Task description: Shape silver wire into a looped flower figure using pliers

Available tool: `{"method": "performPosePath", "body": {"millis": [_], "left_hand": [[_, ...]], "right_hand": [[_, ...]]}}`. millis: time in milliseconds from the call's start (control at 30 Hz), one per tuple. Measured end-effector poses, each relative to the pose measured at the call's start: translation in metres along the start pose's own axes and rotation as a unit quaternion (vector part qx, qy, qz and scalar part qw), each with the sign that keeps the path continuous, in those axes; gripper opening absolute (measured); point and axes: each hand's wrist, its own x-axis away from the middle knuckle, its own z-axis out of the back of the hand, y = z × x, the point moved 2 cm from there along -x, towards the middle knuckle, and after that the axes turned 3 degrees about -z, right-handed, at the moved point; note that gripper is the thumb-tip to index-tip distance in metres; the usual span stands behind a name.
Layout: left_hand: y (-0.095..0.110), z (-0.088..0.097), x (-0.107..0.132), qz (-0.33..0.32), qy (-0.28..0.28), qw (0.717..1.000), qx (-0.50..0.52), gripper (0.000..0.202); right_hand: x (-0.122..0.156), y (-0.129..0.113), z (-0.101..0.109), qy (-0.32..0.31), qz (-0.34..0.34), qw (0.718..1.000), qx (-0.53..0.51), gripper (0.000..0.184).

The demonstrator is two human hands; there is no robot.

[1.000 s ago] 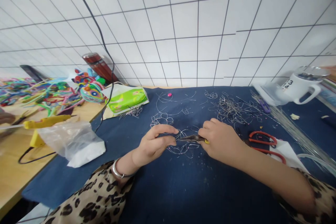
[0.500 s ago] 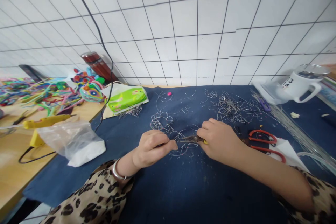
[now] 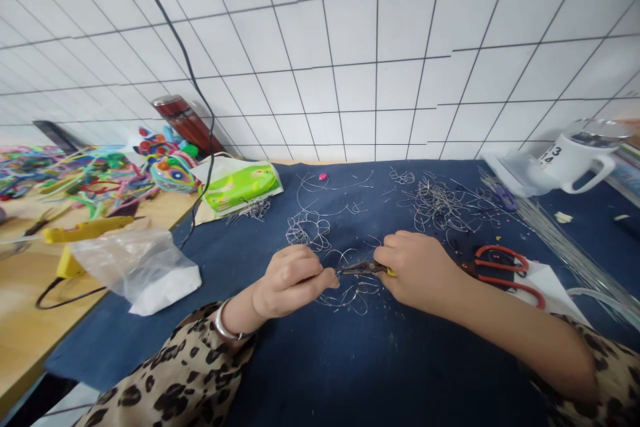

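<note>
My left hand (image 3: 293,280) is curled closed, pinching a thin wire piece (image 3: 350,293) that loops over the dark blue cloth (image 3: 325,373). My right hand (image 3: 417,267) is wrapped round small yellow-handled pliers (image 3: 363,269), whose dark jaws point left and meet my left fingertips. Both hands hover just above the cloth at its middle. A finished wire flower shape (image 3: 307,230) lies just behind my left hand.
Red-handled scissors (image 3: 500,265) lie right of my right hand. A heap of cut wire (image 3: 440,203), straight wires (image 3: 555,240), a white mug (image 3: 573,160), a green tissue pack (image 3: 240,188), a plastic bag (image 3: 137,267), a yellow glue gun (image 3: 80,233) and colourful craft bits (image 3: 100,177) surround the work.
My left fingers have curled from an open pinch into a tighter grip. Both hands and the pliers have drifted slightly toward me.
</note>
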Motion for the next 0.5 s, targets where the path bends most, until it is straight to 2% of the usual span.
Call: {"method": "performPosePath", "body": {"millis": [500], "left_hand": [[-0.002, -0.003, 0.011, 0.006, 0.018, 0.998, 0.054, 0.019]], "right_hand": [[-0.002, 0.003, -0.002, -0.046, 0.026, 0.997, -0.057, 0.019]]}}
